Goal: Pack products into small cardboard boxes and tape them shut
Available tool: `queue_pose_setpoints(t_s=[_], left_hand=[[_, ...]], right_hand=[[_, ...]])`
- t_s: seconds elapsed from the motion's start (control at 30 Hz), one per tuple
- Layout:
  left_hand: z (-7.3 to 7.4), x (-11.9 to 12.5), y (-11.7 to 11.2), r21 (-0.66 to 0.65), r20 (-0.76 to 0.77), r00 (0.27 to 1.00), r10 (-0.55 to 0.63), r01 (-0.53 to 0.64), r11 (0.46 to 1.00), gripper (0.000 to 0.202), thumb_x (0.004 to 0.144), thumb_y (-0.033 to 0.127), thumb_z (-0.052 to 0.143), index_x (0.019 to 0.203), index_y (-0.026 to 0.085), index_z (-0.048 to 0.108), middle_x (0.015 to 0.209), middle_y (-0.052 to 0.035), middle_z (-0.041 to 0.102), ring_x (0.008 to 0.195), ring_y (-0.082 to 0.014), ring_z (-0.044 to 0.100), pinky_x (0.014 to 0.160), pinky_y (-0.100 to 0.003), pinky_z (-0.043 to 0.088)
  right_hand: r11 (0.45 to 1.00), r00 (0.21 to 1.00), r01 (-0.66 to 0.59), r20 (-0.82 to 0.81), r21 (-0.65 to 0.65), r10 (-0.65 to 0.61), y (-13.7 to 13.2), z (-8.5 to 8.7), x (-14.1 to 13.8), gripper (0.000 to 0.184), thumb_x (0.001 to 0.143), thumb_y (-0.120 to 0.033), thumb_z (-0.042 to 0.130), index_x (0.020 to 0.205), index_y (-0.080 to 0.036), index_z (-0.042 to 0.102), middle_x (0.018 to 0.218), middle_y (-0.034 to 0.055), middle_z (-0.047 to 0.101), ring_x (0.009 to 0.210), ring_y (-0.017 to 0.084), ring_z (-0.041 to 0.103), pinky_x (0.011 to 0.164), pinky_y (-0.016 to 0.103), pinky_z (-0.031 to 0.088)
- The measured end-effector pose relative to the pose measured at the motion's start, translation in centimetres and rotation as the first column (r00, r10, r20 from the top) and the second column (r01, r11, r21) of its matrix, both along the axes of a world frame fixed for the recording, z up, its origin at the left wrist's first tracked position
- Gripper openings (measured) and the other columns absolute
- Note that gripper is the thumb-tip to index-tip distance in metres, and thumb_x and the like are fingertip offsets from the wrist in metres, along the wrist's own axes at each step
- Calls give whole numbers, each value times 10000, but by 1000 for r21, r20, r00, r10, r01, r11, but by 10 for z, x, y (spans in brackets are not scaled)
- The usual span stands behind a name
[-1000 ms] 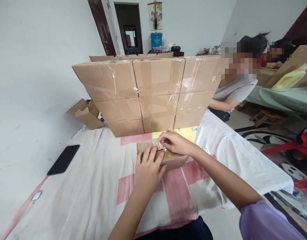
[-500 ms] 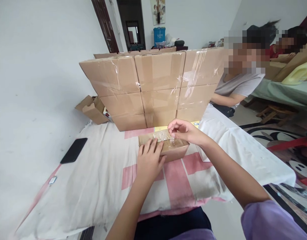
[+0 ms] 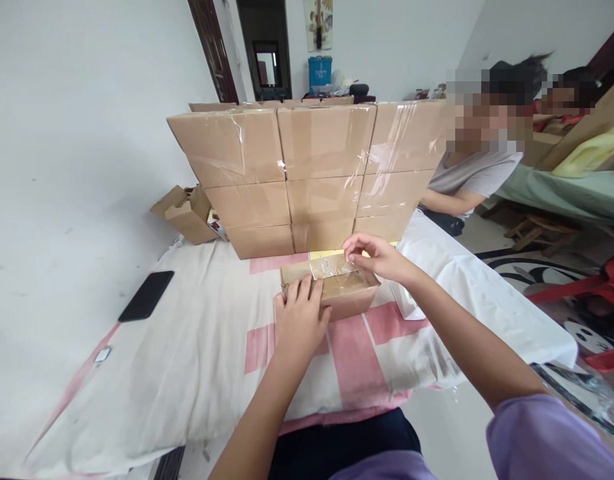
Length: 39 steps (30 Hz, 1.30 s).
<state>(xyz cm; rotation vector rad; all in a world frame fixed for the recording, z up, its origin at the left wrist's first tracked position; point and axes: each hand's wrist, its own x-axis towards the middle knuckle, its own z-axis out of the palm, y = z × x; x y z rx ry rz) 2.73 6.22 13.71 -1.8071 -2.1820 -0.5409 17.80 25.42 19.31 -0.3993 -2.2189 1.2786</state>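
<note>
A small brown cardboard box [image 3: 351,303] lies on the cloth-covered table in front of me. My left hand [image 3: 301,303] rests on the left part of its top, fingers spread and holding nothing. Across the top seam runs a strip of clear tape [image 3: 329,268], shiny and partly wrinkled. At the strip's right end, my right hand [image 3: 369,255] has thumb and fingers pinched together over the tape. The fingers partly hide that end of the strip.
Behind the box stands a tall stack of taped cartons [image 3: 321,147]. An open carton [image 3: 187,213] is at the left, and a black phone [image 3: 147,295] lies near the wall. A white box [image 3: 409,303] sits by my right forearm. A person [image 3: 479,173] sits at the right.
My right hand has moved slightly to the right, and the tape looks straighter across the box. The left hand stays on the box top. The view has shifted a little.
</note>
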Motion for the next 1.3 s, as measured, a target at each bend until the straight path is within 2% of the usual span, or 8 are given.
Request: queue_pose_setpoints(t_s=[0.1, 0.27, 0.43, 0.63, 0.8, 0.93, 1.13, 1.3], left_hand=[[0, -1, 0, -10, 16, 1000, -8, 9, 1000, 514, 921, 352, 623, 1414, 225, 560, 1505, -81, 562, 1273, -308, 529, 931, -511, 433], [0, -3, 1, -18, 52, 998, -21, 21, 1000, 499, 910, 333, 635, 1396, 235, 577, 1514, -72, 557, 1282, -307, 532, 947, -510, 430], [-1, -3, 2, -6, 60, 998, -16, 17, 1000, 503, 907, 338, 633, 1397, 242, 579, 1515, -83, 554, 1284, -319, 531, 942, -511, 428], [-1, -3, 2, -7, 52, 999, -17, 17, 1000, 492, 908, 331, 633, 1390, 245, 581, 1518, -73, 553, 1283, -313, 531, 938, -509, 430], [-3, -4, 2, 1, 33, 999, -20, 20, 1000, 498, 897, 324, 645, 1385, 248, 586, 1510, -84, 559, 1273, -316, 535, 926, -496, 432], [-3, -3, 2, -5, 26, 999, -18, 19, 1000, 503, 902, 332, 637, 1393, 243, 583, 1505, -101, 560, 1274, -324, 533, 932, -501, 429], [-1, -3, 1, -18, 40, 999, -16, 17, 1000, 502, 908, 326, 626, 1400, 243, 571, 1510, -86, 558, 1273, -323, 542, 917, -507, 434], [4, 6, 6, 120, 57, 996, -66, 59, 991, 415, 971, 356, 537, 1363, 228, 580, 1509, -98, 559, 1363, -314, 498, 994, -525, 383]], right_hand=[[997, 997, -66, 45, -52, 68, 1, 12, 9, 245, 910, -368, 654, 1088, -200, 635, 873, 26, 663, 815, 171, 626, 750, 303, 485], [986, 946, -113, 318, 125, 68, 10, 6, 11, 259, 945, -334, 566, 1111, -193, 706, 879, 39, 693, 811, 180, 630, 759, 315, 483], [984, 953, -100, 298, 147, 52, 13, -6, 7, 310, 929, -308, 562, 1194, -192, 675, 882, 31, 684, 780, 164, 608, 714, 291, 477], [976, 965, -72, 262, 207, 16, 12, -2, 9, 287, 912, -300, 595, 1170, -202, 675, 907, 36, 669, 825, 181, 593, 783, 326, 472], [988, 972, -132, 205, 76, 114, -2, 9, 11, 309, 951, -357, 588, 1215, -205, 641, 926, 37, 662, 833, 174, 596, 779, 320, 467], [978, 953, -210, 227, 15, 201, -6, 6, 3, 300, 961, -304, 560, 1241, -210, 617, 914, 25, 653, 778, 150, 595, 703, 279, 461], [977, 950, -191, 269, 89, 161, 5, -12, -10, 246, 943, -241, 543, 1162, -186, 641, 883, 14, 653, 739, 134, 561, 706, 264, 452], [973, 953, -165, 280, 161, 115, 6, -14, -9, 268, 933, -202, 546, 1186, -195, 635, 870, 12, 675, 744, 142, 581, 712, 268, 458]])
